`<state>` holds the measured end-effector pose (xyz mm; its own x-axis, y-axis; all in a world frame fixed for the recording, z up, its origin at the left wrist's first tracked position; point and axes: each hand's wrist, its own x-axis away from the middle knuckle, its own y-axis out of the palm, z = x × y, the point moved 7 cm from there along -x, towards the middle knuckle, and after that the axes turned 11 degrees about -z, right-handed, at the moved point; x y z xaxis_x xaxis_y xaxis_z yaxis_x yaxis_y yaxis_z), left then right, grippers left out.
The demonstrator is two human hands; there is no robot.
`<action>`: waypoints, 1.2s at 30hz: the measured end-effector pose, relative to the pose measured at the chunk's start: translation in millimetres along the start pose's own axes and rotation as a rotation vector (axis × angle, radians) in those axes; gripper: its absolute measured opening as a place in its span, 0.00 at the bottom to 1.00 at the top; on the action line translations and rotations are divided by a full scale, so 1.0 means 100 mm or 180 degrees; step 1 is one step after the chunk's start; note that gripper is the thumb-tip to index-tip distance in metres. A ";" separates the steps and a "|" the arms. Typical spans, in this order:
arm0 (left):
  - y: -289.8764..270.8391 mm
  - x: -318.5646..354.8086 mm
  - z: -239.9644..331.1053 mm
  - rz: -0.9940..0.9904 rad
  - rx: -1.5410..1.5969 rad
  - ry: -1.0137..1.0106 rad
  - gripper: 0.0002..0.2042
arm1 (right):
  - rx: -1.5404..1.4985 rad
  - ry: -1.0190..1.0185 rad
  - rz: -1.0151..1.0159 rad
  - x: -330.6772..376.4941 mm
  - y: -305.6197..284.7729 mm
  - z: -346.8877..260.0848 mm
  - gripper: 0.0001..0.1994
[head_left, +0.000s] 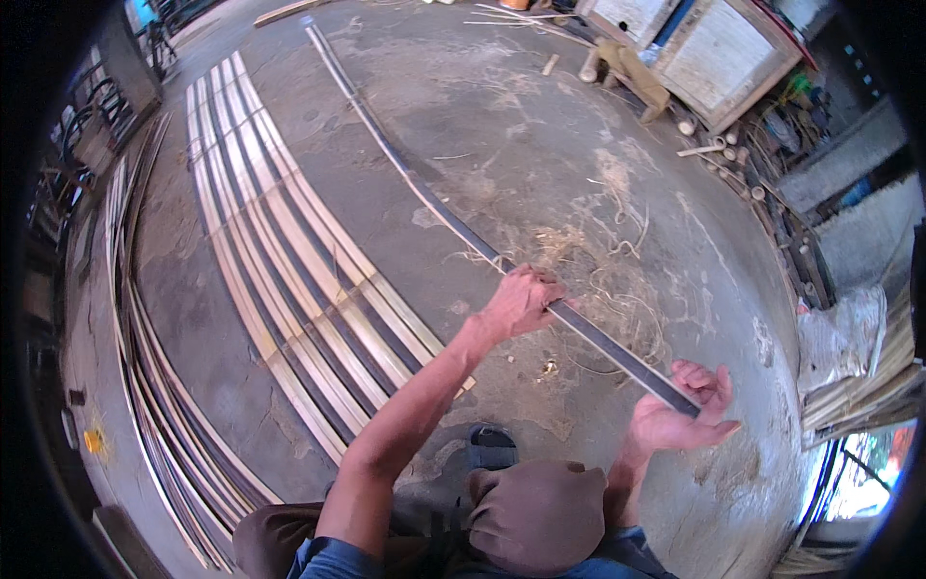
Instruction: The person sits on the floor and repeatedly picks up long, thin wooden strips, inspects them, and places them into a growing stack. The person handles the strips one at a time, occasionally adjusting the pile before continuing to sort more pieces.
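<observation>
My left hand point(526, 301) is closed round a long bamboo strip point(617, 359), knuckles up, a little right of centre. Dark on its broad face and pale along its edges, the strip runs from the far left down to the near right. At its near end my right hand point(685, 410) is palm up with fingers spread. The strip's tip lies against that palm, between thumb and fingers, not gripped. Pale shavings point(564, 246) and curly fibres lie on the floor beside and under the strip.
To the left, several split bamboo strips point(289, 246) lie side by side, tied across. Further left is a bundle of thin dark strips point(159, 367). A sandalled foot point(492, 449) and rounded brown cloth point(538, 516) are near me. Wooden panels point(719, 68) and bamboo pieces line the right.
</observation>
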<state>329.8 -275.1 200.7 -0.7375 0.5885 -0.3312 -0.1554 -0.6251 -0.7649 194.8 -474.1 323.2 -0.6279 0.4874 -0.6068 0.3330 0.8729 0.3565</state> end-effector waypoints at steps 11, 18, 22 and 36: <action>0.09 0.18 -0.44 0.1151 0.1062 -0.1143 0.23 | 0.1713 0.0276 -0.1280 -0.61 1.71 0.46 0.31; 0.29 0.35 -0.72 0.1071 0.1860 -0.1765 0.20 | 0.2704 0.0296 -0.2096 -0.56 2.64 0.83 0.27; 0.37 0.46 -0.81 0.1312 0.1729 -0.1706 0.16 | 0.2207 0.0359 -0.2215 -0.48 2.84 1.08 0.25; 0.32 0.24 -0.18 0.0323 0.0134 -0.0760 0.07 | 0.1819 0.0836 -0.0197 0.09 -0.21 0.18 0.23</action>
<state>319.1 -271.9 158.3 -0.8842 0.3871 -0.2613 -0.0963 -0.6986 -0.7090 194.6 -487.6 297.6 -0.7856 0.4773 -0.3938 0.5682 0.8085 -0.1535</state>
